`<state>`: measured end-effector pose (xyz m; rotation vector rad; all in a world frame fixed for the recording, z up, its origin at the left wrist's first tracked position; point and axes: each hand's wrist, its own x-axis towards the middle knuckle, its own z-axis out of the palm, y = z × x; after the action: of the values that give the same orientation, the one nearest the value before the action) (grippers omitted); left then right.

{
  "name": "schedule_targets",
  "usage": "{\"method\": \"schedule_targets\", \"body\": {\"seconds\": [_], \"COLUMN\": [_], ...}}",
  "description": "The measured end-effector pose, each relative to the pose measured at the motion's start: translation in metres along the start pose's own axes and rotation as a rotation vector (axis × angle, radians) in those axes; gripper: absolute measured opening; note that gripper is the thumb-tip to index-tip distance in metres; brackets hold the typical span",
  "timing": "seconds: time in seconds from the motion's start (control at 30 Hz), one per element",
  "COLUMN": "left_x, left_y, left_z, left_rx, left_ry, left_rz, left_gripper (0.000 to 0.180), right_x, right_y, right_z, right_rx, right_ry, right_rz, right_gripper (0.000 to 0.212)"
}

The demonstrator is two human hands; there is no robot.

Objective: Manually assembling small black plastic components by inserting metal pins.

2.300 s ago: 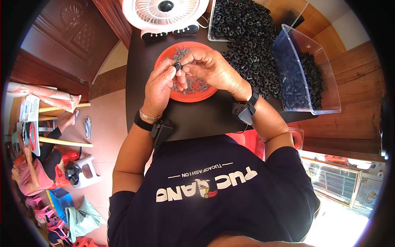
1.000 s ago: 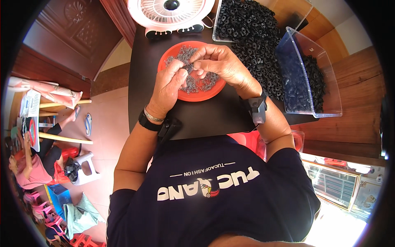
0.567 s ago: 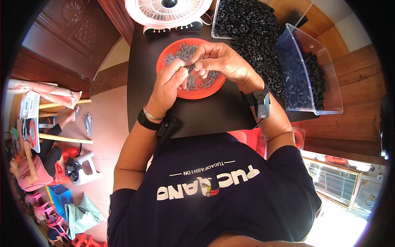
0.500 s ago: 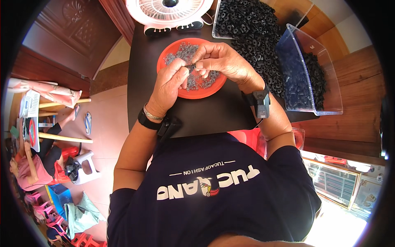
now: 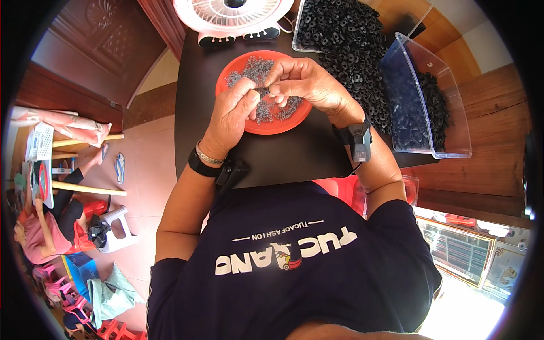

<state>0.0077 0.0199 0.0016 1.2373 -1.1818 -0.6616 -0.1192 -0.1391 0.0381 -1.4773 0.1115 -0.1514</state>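
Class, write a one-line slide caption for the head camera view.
Both hands, left hand and right hand, pinch a small black part above an orange plate of grey springs.

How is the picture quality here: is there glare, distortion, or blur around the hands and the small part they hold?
Head view: strong fisheye bending, so the black table edges curve; blown-out glare at the lower right; even daylight on the left hand and right hand, both sharp; the small dark part between their fingers is too tiny to make out.
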Motion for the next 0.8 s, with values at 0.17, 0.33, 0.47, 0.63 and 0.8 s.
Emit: {"method": "schedule_targets", "body": {"seconds": [0.17,0.33,0.47,0.63,0.8], "left_x": [-0.002,-0.002,-0.003,-0.002,-0.002], "left_y": [-0.001,-0.002,-0.004,-0.01,-0.008], "left_z": [0.002,0.004,0.01,0.01,0.012], "left_rx": [0.049,0.169,0.285,0.336,0.152], "left_ry": [0.01,0.02,0.096,0.182,0.274], "left_rz": [0.03,0.053,0.108,0.083,0.004], "left_gripper": [0.026,0.02,0.015,0.016,0.019], "right_x": [0.0,-0.004,-0.008,-0.001,0.008], "right_y": [0.002,-0.001,-0.007,0.004,0.021], "right_z": [0.0,0.011,0.022,0.028,0.03], "right_rx": [-0.041,-0.274,-0.577,-0.427,0.028], "right_ry": [-0.011,0.06,0.142,0.247,0.281], "right_rz": [0.008,-0.049,-0.074,-0.13,-0.115], "right_gripper": [0.008,0.008,0.01,0.009,0.014]}}
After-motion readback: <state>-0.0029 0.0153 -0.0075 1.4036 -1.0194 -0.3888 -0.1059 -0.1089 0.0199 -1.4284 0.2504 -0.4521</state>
